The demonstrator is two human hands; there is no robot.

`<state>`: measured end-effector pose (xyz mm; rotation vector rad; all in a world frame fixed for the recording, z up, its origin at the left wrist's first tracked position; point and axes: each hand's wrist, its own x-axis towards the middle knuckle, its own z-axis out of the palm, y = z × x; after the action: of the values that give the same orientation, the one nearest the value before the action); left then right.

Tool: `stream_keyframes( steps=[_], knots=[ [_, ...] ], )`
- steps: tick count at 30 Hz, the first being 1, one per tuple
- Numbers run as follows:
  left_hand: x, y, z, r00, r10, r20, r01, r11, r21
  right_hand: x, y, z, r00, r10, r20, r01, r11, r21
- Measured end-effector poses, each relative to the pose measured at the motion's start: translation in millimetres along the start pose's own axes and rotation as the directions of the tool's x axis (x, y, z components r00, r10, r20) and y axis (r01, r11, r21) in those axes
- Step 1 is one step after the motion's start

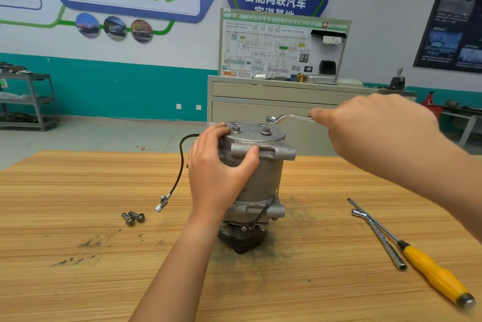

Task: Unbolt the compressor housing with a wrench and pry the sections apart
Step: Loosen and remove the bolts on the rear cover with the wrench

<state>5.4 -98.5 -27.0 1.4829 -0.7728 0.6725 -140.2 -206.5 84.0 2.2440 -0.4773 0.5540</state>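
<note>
Gripping compressor [257,178] top: left hand [219,173] | right hand [375,128] clasps wrench [289,118] above it

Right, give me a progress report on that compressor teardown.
Done: two bolts lie loose on the table. In hand: the left hand steadies the upright compressor while the right hand holds a wrench at its top rim. Left: bolts still sit in the top, the housing sections remain joined, and the screwdriver lies untouched.
</note>
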Motion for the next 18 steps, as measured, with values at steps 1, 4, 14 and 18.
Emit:
stream_keyframes(
  steps=[1,4,14,18],
  knots=[
    [0,0,0,1.000,0.000,-0.001,0.000,1.000,-0.001,1,-1,3,1.000,-0.004,0.008,0.004,1.000,0.010],
    [0,0,0,1.000,-0.001,0.002,0.001,1.000,-0.005,7,-6,8,0.998,-0.052,0.026,0.052,0.998,0.024],
    [-1,-1,1,1.000,0.020,-0.017,-0.020,1.000,0.000,-6,-24,-4,0.985,-0.098,0.144,0.116,0.986,-0.123],
    [0,-3,2,0.999,0.039,-0.034,-0.038,0.999,0.006,1,-5,65,0.902,0.094,-0.422,0.038,0.955,0.295]
  ],
)
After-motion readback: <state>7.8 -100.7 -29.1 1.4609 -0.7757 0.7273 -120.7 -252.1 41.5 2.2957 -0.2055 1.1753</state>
